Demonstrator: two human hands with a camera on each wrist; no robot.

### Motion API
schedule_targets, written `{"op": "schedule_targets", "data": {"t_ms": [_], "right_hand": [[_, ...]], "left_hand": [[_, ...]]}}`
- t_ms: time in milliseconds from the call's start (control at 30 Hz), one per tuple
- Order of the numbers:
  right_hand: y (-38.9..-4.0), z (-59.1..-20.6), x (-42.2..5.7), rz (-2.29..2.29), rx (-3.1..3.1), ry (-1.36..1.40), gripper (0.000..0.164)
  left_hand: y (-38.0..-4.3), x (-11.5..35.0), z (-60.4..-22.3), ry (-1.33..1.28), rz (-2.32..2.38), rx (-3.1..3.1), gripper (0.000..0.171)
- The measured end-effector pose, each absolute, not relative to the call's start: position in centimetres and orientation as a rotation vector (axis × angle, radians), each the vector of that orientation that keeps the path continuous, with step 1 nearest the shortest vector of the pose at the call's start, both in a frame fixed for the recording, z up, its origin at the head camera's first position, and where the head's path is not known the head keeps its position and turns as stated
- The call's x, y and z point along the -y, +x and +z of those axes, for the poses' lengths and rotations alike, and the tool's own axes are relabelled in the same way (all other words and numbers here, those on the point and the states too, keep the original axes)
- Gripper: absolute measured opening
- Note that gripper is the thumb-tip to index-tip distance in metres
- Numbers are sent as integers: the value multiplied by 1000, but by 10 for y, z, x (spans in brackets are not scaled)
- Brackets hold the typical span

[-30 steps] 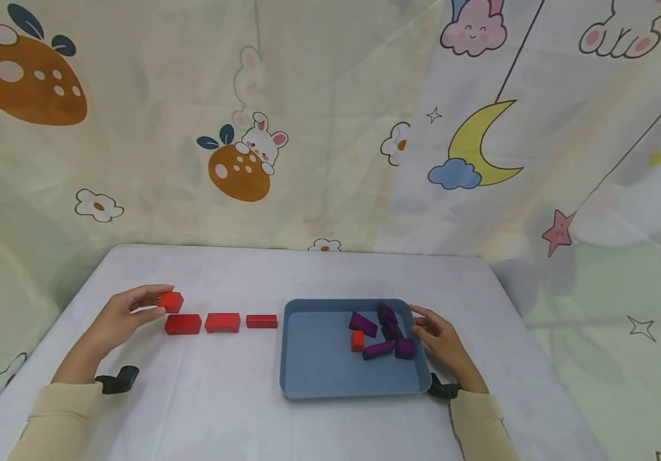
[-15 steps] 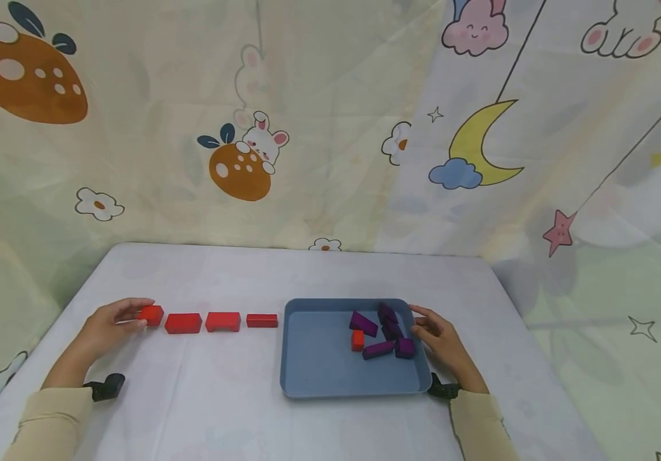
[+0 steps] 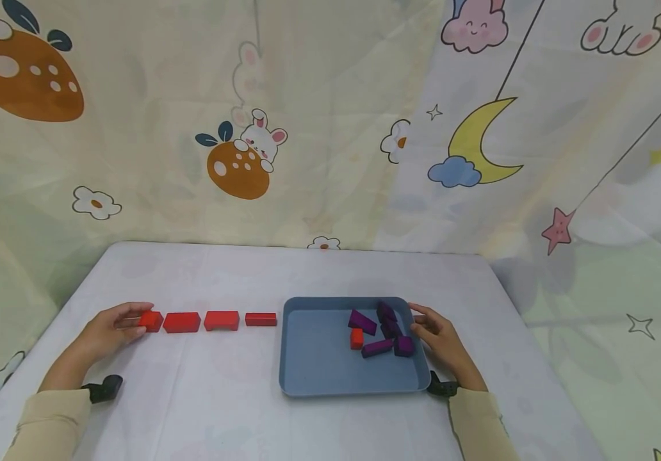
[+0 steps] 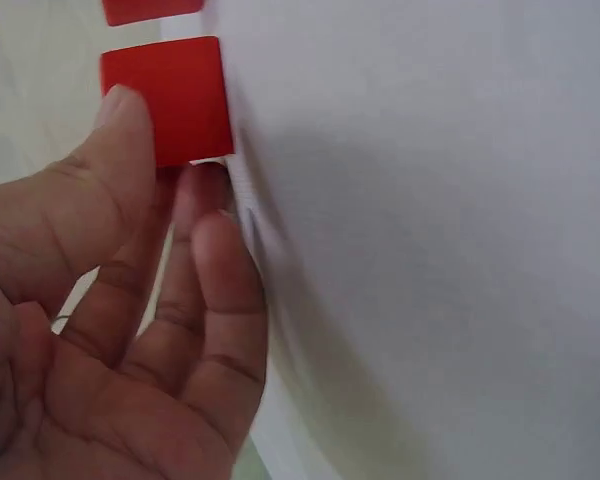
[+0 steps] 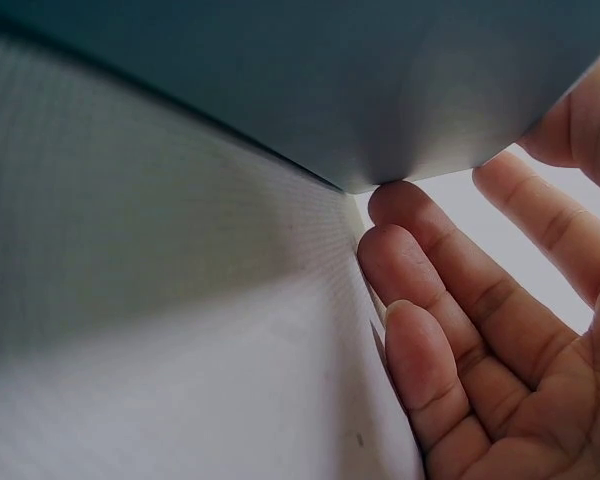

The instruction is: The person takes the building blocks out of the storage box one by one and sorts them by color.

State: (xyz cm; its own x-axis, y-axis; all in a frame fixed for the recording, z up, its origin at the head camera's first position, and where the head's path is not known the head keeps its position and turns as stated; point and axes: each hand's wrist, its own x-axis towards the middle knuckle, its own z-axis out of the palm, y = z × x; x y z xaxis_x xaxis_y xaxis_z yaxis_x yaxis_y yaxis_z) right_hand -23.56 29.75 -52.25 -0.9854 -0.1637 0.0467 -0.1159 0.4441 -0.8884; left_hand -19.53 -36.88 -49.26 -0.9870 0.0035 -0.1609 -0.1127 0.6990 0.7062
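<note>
Now pinching a red block (image 3: 150, 321) in the left grip (image 3: 106, 331), farther left than before, at the red row's (image 3: 222, 320) end, probably making four in line, and touching the blue tray (image 3: 313, 362) with the loose right grip (image 3: 440, 336).

Your sleeves (image 3: 54, 416) are beige, your wristbands (image 3: 102, 388) black. On your white table (image 3: 204, 397) are red blocks (image 3: 221, 321) and a grey-blue tray (image 3: 316, 374) of purple blocks (image 3: 378, 347) (one block (image 3: 356, 339) there is orange-red). Your pale backdrop (image 3: 336, 173) bears bunnies (image 3: 260, 137) and flowers (image 3: 96, 203).
</note>
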Motion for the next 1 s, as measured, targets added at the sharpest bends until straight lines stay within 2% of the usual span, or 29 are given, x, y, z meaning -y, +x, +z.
{"op": "schedule_targets", "data": {"t_ms": [200, 367, 700, 1000], "right_hand": [[-237, -523, -299, -1607, -2641, -257, 48], [-237, -523, -298, -1595, -2649, -242, 47], [-238, -524, -297, -1616, -2646, -279, 46], [-238, -526, -300, -1618, -2649, -295, 46]], "left_hand": [[-192, 359, -484, -86, 1156, -2762, 74], [-189, 339, -471, -145, 1145, -2816, 78], [-189, 287, -442, -5, 1330, -2818, 72], [-198, 235, -432, 79, 1499, -2738, 57]]}}
